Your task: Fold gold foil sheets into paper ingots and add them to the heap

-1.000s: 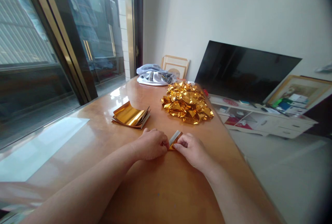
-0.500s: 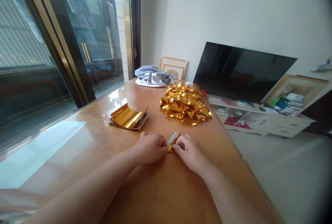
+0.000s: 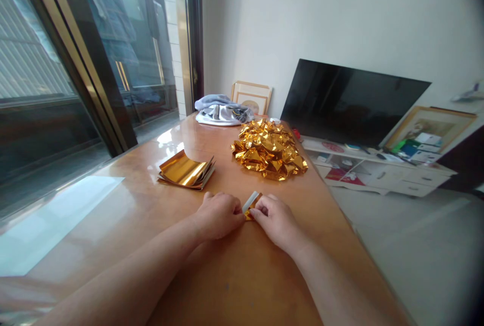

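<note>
Between my two hands, low over the wooden table (image 3: 234, 270), is a small folded sheet of gold foil paper (image 3: 250, 202) with a pale grey strip showing on it. My left hand (image 3: 223, 215) pinches its left side, fingers curled. On the other side my right hand (image 3: 274, 217) is closed, thumb and fingertips on the paper's right part. My fingers hide much of the sheet. Beyond my left hand lies a stack of gold foil paper (image 3: 185, 170), its top sheet curling up. A heap of folded gold foil pieces (image 3: 270, 149) sits beyond my right hand.
Folded clothes (image 3: 223, 110) lie at the table's far end, with picture frames (image 3: 251, 95) behind them. A television (image 3: 355, 104) stands on a white cabinet (image 3: 385, 177) to the right, past the table edge. A sliding glass door (image 3: 86, 64) borders the left.
The whole view has shifted very slightly. Both hands keep their grip on the folded foil paper, with hardly any visible movement.
</note>
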